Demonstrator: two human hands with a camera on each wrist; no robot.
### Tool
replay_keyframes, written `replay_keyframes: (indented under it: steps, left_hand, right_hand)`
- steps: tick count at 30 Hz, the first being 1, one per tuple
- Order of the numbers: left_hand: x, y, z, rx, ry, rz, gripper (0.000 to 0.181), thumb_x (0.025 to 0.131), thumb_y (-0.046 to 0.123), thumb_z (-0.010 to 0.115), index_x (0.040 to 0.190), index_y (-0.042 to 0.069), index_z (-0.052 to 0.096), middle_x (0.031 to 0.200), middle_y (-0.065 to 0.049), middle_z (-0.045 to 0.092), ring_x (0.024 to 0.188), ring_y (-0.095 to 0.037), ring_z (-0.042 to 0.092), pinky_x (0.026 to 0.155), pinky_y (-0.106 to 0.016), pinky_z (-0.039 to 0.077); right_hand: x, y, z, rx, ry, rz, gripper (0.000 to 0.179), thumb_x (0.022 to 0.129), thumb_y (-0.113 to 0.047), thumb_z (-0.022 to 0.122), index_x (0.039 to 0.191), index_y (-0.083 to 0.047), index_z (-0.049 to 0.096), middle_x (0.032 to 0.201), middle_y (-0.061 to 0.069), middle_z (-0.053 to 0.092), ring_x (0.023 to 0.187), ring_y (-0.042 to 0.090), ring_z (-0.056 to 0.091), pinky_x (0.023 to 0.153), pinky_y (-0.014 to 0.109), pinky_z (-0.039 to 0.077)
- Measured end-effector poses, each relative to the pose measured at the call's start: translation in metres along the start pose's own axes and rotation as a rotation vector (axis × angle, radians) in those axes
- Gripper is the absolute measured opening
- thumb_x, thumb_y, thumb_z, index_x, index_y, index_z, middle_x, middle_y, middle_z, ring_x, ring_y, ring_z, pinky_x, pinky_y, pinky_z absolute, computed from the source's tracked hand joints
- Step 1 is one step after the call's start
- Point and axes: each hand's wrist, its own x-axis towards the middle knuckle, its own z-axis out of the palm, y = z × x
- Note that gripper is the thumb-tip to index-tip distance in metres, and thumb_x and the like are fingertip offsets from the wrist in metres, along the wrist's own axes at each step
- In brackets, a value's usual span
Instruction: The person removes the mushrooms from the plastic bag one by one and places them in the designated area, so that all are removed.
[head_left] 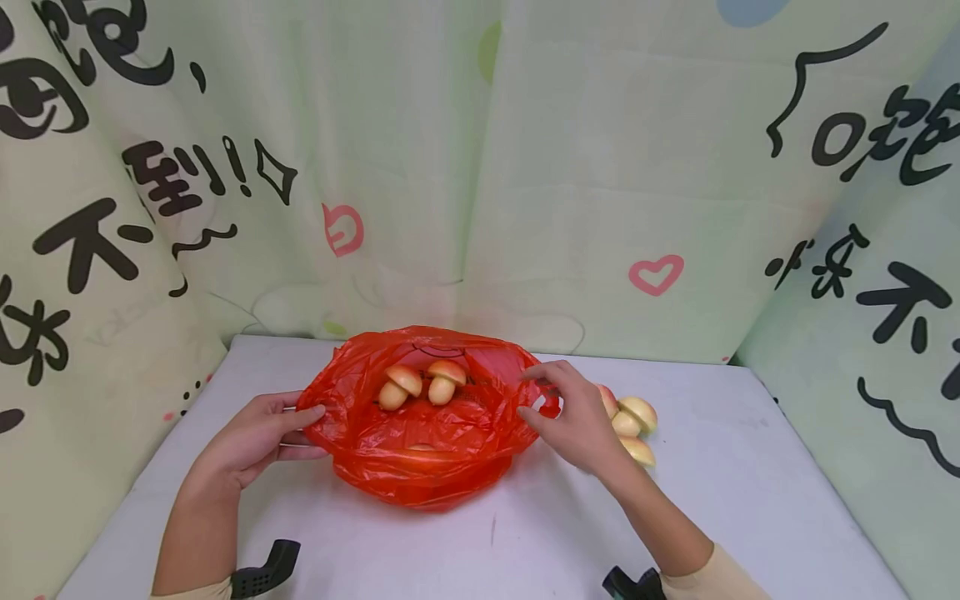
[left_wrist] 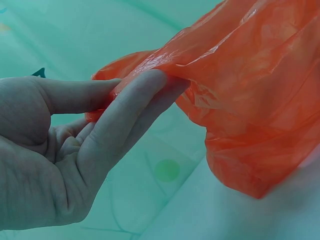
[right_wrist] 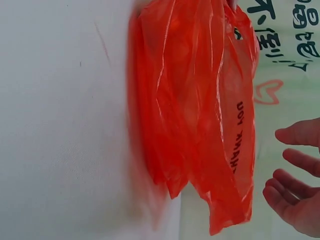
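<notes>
A red plastic bag [head_left: 423, 479] lies with its mouth spread on the table. Two toy mushrooms [head_left: 403, 385] with orange-brown caps show inside it, and a pale patch at its front fold is too covered to make out. My left hand [head_left: 255, 437] pinches the bag's left rim between thumb and fingers, as the left wrist view shows closely. By the bag's right rim is my right hand [head_left: 577, 421], its fingers loosely bent and thumb apart. A gap separates those fingers [right_wrist: 300, 160] from the bag in the right wrist view.
Several more toy mushrooms [head_left: 637, 414] lie on the white table [head_left: 757, 492] just beyond my right hand, which partly hides them. A pale green printed curtain [head_left: 555, 208] encloses the table at the back and both sides.
</notes>
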Motion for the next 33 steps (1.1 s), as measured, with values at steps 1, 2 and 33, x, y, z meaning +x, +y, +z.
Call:
replay_keyframes:
  steps: [1,2,33]
  left_hand:
    - [0.0,0.0,0.0,0.0,0.0,0.001,0.063,0.105,0.026,0.064,0.151,-0.01,0.04,0.109,-0.004,0.076,0.092,-0.023,0.079,0.082,-0.036,0.065]
    - [0.0,0.0,0.0,0.002,0.001,0.002,0.063,0.105,0.026,0.064,0.151,-0.01,0.041,0.109,-0.004,0.076,0.092,-0.023,0.079,0.082,-0.036,0.065]
    - [0.001,0.0,0.0,0.005,0.014,-0.016,0.067,0.104,0.028,0.066,0.154,-0.007,0.039,0.114,-0.006,0.075,0.096,-0.025,0.079,0.085,-0.037,0.065]
  right_hand:
    - [0.002,-0.003,0.002,0.012,-0.011,0.001,0.039,0.087,-0.011,0.083,0.124,-0.015,0.069,0.121,0.006,0.066,0.105,0.028,0.067,0.082,0.04,0.064]
    - [0.004,-0.005,0.004,0.026,-0.021,-0.003,0.039,0.087,-0.01,0.083,0.124,-0.015,0.069,0.12,0.005,0.066,0.105,0.029,0.067,0.083,0.04,0.065]
    - [0.041,-0.03,0.083,0.14,-0.435,-0.015,0.036,0.093,-0.017,0.079,0.127,-0.011,0.07,0.127,0.01,0.069,0.116,0.031,0.063,0.09,0.037,0.062]
